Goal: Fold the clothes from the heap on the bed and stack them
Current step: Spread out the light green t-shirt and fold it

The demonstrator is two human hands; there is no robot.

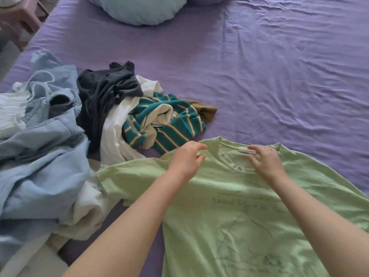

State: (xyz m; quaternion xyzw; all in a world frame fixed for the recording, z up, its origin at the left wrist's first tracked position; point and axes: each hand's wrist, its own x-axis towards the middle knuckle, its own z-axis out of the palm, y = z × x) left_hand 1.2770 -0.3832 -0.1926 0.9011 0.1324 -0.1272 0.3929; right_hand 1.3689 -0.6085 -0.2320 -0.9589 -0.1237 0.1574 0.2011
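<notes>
Pale green cotton fills the near right of the head view: a green T-shirt (249, 206) is laid front-up on the purple bed (279, 76), its dark line print facing the camera and its collar pointing away. The left hand (187, 158) is held at the left shoulder seam with fingers loosely curled; whether cloth is actually pinched cannot be told. The right hand (265, 160) is rested on the collar, fingers straight, beside the white neck label. The hands are kept apart, one on either side of the neckline. The left sleeve is seen overlapping the heap (60, 126) of denim, white, dark grey and striped garments, so a fold begun from here is likely to be spoiled by snagging or dragging a loose piece along. Wrinkles across the chest could be trapped if not smoothed first.
</notes>
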